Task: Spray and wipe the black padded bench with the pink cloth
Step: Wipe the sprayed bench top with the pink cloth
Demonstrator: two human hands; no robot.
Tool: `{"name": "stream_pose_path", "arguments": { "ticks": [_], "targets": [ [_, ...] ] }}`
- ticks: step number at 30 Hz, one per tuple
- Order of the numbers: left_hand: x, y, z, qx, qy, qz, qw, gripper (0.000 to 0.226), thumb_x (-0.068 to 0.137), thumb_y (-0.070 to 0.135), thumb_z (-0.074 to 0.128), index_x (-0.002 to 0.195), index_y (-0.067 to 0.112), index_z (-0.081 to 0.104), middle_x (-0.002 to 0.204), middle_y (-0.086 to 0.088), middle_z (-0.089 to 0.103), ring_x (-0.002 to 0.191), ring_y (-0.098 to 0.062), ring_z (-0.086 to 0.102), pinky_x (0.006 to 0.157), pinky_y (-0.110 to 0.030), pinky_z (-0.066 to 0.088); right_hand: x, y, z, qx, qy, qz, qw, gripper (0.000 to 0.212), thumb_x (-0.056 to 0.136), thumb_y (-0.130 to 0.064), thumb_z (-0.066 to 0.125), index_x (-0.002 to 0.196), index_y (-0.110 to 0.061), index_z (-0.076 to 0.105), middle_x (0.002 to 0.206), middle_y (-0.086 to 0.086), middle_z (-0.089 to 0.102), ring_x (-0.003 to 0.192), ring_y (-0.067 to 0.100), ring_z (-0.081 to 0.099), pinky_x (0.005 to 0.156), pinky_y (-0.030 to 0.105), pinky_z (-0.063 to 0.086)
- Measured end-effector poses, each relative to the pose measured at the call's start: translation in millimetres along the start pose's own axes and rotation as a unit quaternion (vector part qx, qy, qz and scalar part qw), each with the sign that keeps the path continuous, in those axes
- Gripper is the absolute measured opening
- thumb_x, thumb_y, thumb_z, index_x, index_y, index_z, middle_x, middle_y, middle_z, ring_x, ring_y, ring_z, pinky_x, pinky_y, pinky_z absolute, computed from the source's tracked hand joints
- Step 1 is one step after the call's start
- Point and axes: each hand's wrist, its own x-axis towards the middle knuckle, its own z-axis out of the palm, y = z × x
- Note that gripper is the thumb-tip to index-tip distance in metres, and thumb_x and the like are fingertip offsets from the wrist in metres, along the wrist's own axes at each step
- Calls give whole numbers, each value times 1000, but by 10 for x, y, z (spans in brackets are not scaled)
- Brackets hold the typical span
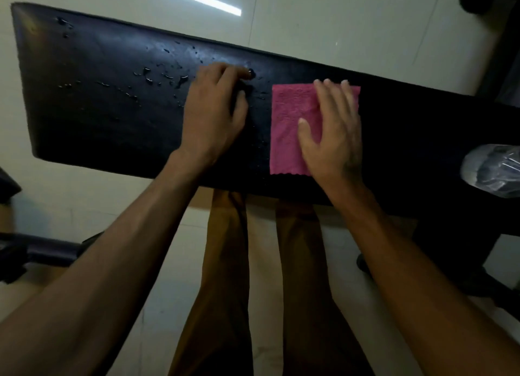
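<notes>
Two bare hands are on the black padded bench, one of them on the pink cloth.

The right hand lies flat on the right half of the folded cloth, with the fingers spread and pressing it down, not closed around it. The left hand rests just beside the cloth, on the bench, with the fingers loosely curled and holding nothing. Many water drops lie on the left part of the bench. A clear plastic bottle is at the right edge.
</notes>
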Motion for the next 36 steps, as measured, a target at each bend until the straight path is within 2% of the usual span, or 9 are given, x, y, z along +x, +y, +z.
{"name": "stream_pose_path", "arguments": {
  "ticks": [4, 10, 16, 20, 23, 25, 28, 30, 36],
  "targets": [
    [-21, -374, 137, 107, 12, 32, 994, 46, 100, 26, 45, 143, 10, 47, 151, -16, 42, 147, -32, 31, 123, -44, 21, -47, 101, 486, -149, -20, 1, 989, 77, 101, -53, 36, 161, -11, 10, 168, 16, 6, 155, 33, 3, 124, 56, 4],
    [-67, -597, 307, 122, 61, 77, 988, 54, 102, 30, 44, 151, 5, 40, 158, -15, 37, 150, -32, 27, 125, -47, 17, 331, -169, 876, -200, 122, 77, 969, 77, 100, -59, 29, 157, -7, 26, 164, 20, 23, 153, 36, 19, 122, 59, 11],
    [-43, -631, 300, 117, 76, 75, 987, 55, 100, 28, 48, 150, 5, 42, 157, -14, 39, 149, -31, 30, 125, -45, 17, -237, 127, 816, -215, 15, -156, 964, 66, 105, -52, 33, 157, -14, 25, 163, 17, 26, 152, 33, 20, 124, 54, 9],
    [-41, -629, 306, 123, 76, 74, 987, 55, 100, 29, 48, 150, 7, 41, 158, -13, 37, 149, -30, 28, 126, -45, 16, -59, 298, 693, -208, 80, 11, 975, 59, 105, -41, 29, 159, -17, 22, 165, 13, 21, 154, 30, 16, 124, 56, 9],
    [-55, -650, 341, 127, 77, 70, 986, 56, 101, 30, 47, 152, 8, 39, 159, -13, 36, 150, -30, 26, 126, -43, 13, 394, -21, 841, -195, 179, 161, 951, 60, 103, -43, 27, 157, -17, 29, 164, 12, 25, 153, 30, 20, 123, 56, 12],
    [-45, -665, 350, 133, 84, 74, 985, 56, 101, 30, 47, 152, 7, 38, 159, -13, 36, 150, -30, 27, 126, -43, 12, 466, -261, 952, -175, 190, 160, 953, 60, 103, -44, 26, 156, -15, 33, 163, 14, 28, 152, 31, 23, 123, 55, 12],
    [-34, -654, 334, 124, 78, 78, 986, 56, 102, 29, 46, 152, 7, 38, 160, -13, 35, 150, -29, 26, 126, -41, 11, -35, -213, 997, -169, 89, -13, 982, 58, 105, -42, 26, 156, -15, 30, 163, 15, 27, 152, 32, 21, 124, 53, 7],
    [-30, -652, 315, 122, 77, 73, 987, 56, 101, 30, 46, 152, 8, 38, 160, -12, 34, 151, -29, 25, 127, -41, 10, -291, 32, 879, -174, 48, -59, 982, 56, 105, -41, 26, 157, -17, 28, 164, 14, 27, 153, 31, 19, 125, 53, 7],
    [-44, -671, 357, 123, 77, 75, 987, 55, 102, 30, 45, 152, 8, 37, 160, -13, 34, 151, -30, 25, 127, -42, 11, 311, 78, 812, -171, 214, 197, 941, 56, 104, -39, 30, 156, -17, 34, 163, 12, 29, 152, 31, 24, 123, 55, 14]
  ]
}}
